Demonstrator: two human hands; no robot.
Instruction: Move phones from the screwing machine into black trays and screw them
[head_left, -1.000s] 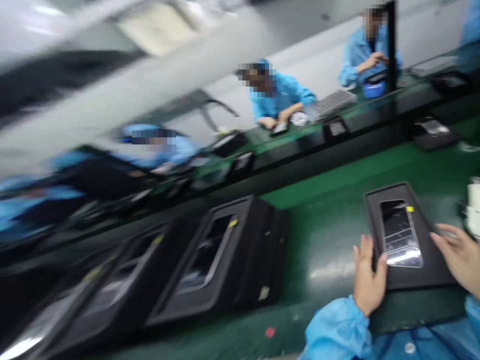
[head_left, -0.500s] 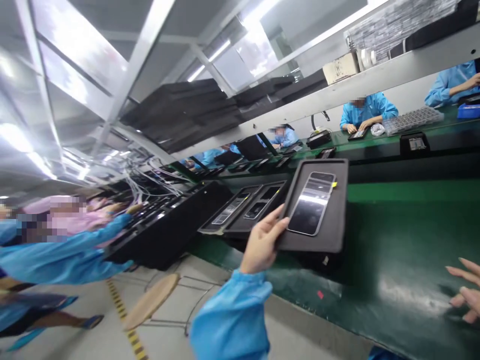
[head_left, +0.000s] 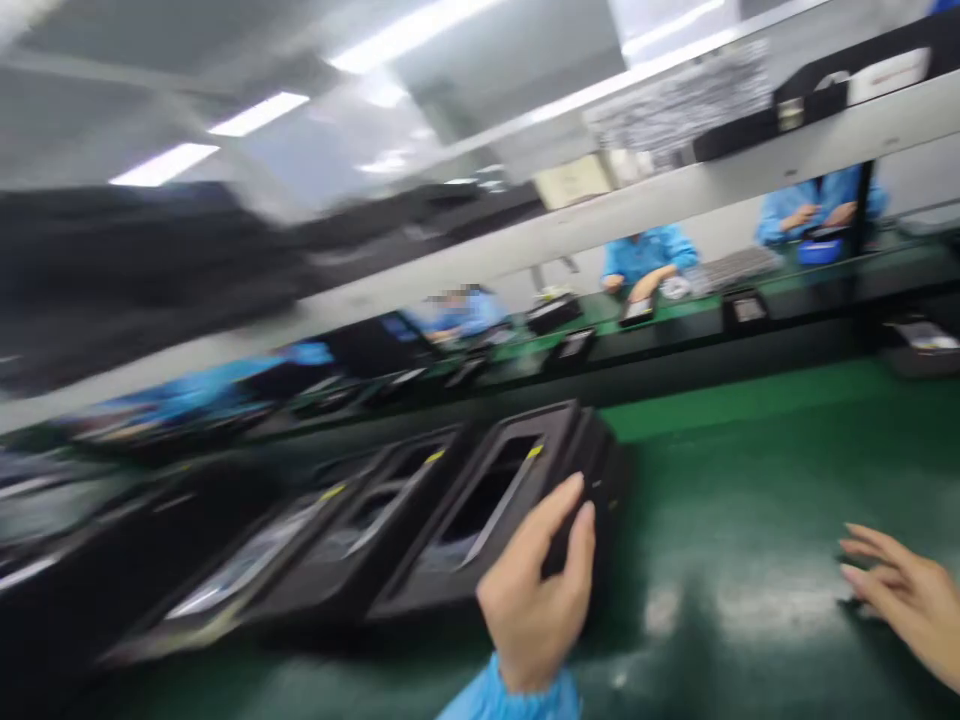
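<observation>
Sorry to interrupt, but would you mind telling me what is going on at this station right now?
A person in a blue sleeve has the left hand laid on the near end of a black tray, the last in a row of such trays on the green belt. The blur hides whether the fingers actually grip it. The right hand is open and empty, low over the belt. Across the line, co-workers in blue coats are at their own trays.

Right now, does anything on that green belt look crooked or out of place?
Nothing stands out. The black trays sit in a row on the green belt; the left hand touches the nearest tray, the right hand hovers open. Blur would hide fine damage.
</observation>
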